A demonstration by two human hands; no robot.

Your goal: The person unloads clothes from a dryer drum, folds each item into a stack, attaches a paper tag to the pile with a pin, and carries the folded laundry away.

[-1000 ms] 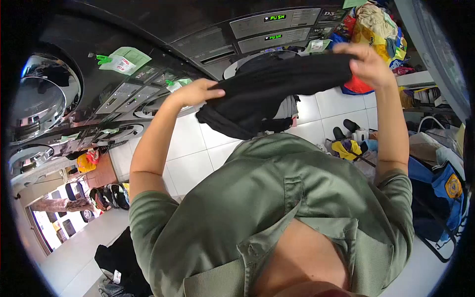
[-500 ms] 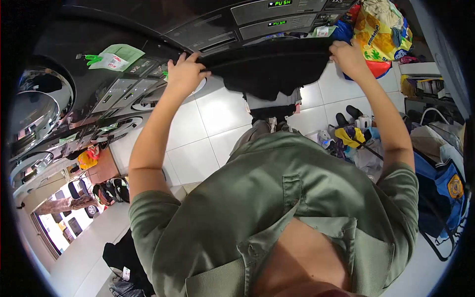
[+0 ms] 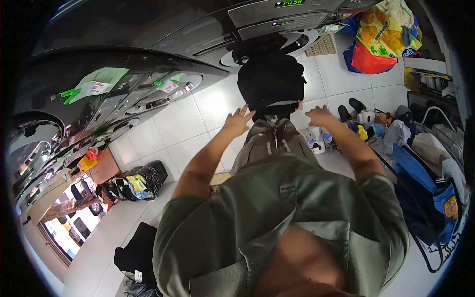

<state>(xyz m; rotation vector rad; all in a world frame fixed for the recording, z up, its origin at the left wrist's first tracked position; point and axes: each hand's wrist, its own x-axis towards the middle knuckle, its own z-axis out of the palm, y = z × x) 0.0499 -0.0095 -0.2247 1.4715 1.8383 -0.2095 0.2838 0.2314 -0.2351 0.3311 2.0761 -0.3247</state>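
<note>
A black garment lies bunched, several layers deep, over a pile of folded clothes right in front of my knees. Most of that pile is hidden under it; a thin grey edge and a bit of pink show. To the left of the pile is my left hand, fingers spread and holding nothing, its fingertips close to the garment's near corner. My right hand is on the other side, apart from the cloth, fingers stretched out with nothing in them.
Dark front-loading machines with lit displays line the far and left sides. A yellow and red shopping bag stands at the upper right. Bags and a blue cloth item crowd the right. A dark basket sits at the left.
Both hands have let go of the black garment, which was stretched wide between them, and have come back toward my body. The garment now rests bunched on the pile.
</note>
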